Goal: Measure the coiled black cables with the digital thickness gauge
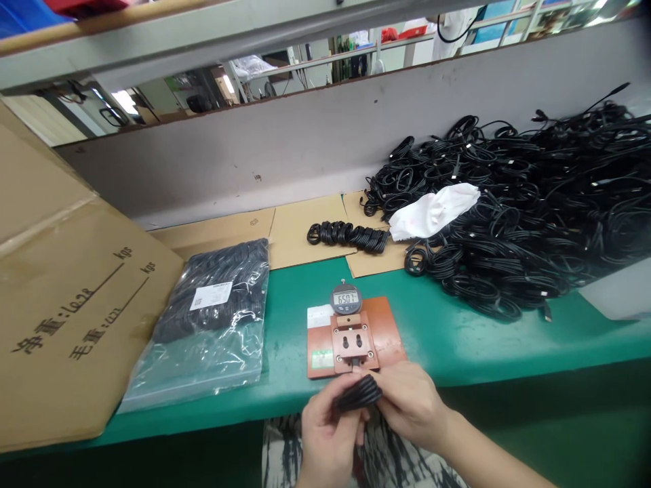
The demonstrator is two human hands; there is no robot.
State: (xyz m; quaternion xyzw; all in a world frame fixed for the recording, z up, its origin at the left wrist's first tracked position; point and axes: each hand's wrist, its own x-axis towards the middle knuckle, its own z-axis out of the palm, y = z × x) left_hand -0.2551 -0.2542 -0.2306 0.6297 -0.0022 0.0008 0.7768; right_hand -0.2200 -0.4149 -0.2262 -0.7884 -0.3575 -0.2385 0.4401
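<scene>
A coiled black cable (359, 394) is wrapped in the fingers of my left hand (329, 427). Beside it, my right hand (409, 401) pinches the cable's end, a small dark connector (355, 363) at the front of a copper-coloured gauge fixture (352, 339). How far the connector sits inside the fixture I cannot tell. On top of the fixture, a round digital dial gauge (346, 298) reads about 6507; any decimal point is too small to make out. The fixture rests on the green table (289, 325), just beyond my hands.
A clear bag of coiled cables (211, 305) lies left, against an open cardboard box (66, 305). Behind the gauge, a row of coiled cables (348, 235) sits on flat cardboard (295, 234). A large heap of black cables (508, 196) fills the right, with a white cloth (435, 211) on it.
</scene>
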